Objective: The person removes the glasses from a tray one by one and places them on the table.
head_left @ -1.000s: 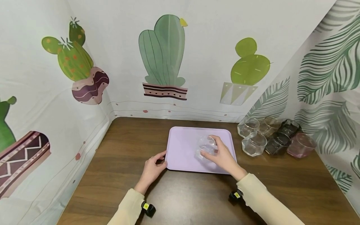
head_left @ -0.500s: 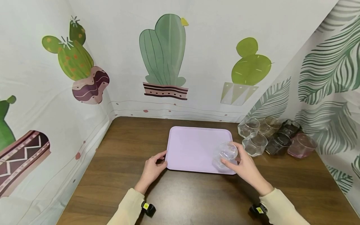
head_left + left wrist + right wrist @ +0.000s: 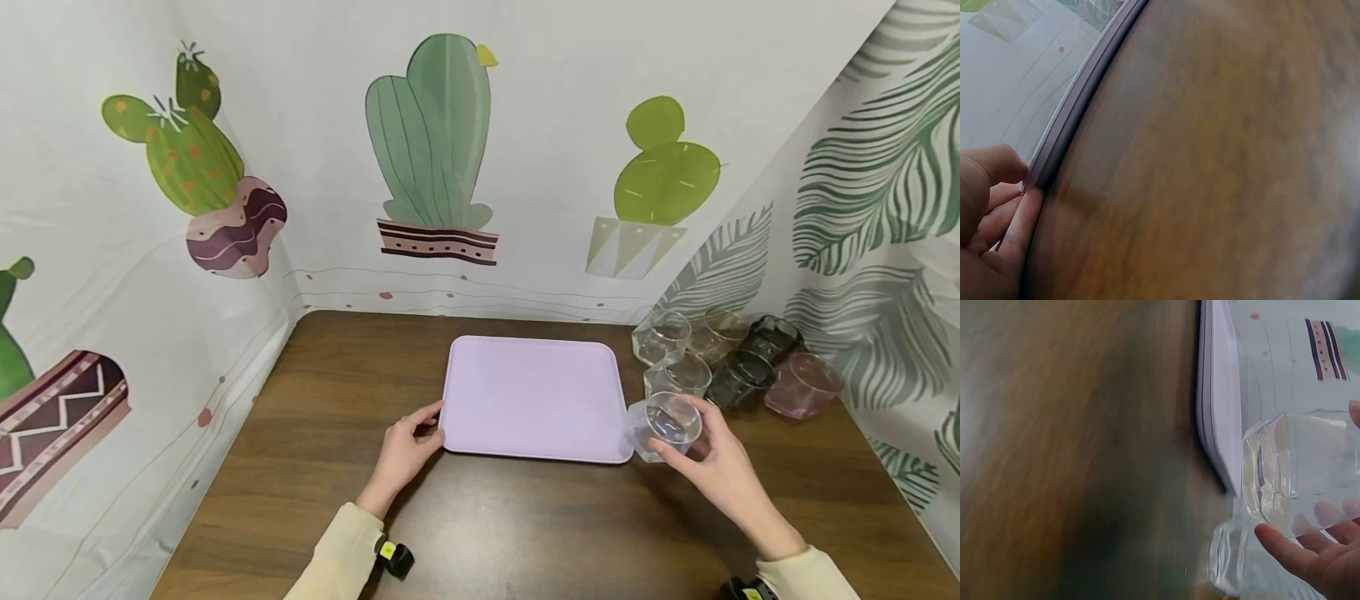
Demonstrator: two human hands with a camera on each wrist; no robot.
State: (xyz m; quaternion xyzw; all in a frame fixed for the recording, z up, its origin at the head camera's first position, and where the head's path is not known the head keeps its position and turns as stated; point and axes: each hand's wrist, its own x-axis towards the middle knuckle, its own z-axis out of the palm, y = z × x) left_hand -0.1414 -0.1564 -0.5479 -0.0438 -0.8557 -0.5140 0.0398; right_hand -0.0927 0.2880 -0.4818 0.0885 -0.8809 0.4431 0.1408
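Note:
A clear, faceted drinking glass [image 3: 664, 427] is in my right hand [image 3: 723, 467], held just past the right end of the lilac tray [image 3: 528, 400]. The right wrist view shows the clear glass [image 3: 1310, 462] off the table, with fingers [image 3: 1294, 553] curled along its side. At the tray's near left corner, my left hand [image 3: 405, 457] pinches the edge. Close up in the left wrist view, fingers [image 3: 1013, 234] meet the tray rim [image 3: 1063, 128]. Nothing stands on the tray.
Several faceted glasses crowd the right back of the wooden table [image 3: 480, 525]: clear glasses [image 3: 663, 337], an amber glass [image 3: 716, 337], dark glasses [image 3: 742, 379] and a pink glass [image 3: 805, 387]. A printed cloth wall [image 3: 547, 167] borders the table behind and at the sides.
My right hand has carried the clear glass from over the tray rightward, past its right edge toward the other glasses. The left hand has stayed at the tray's corner.

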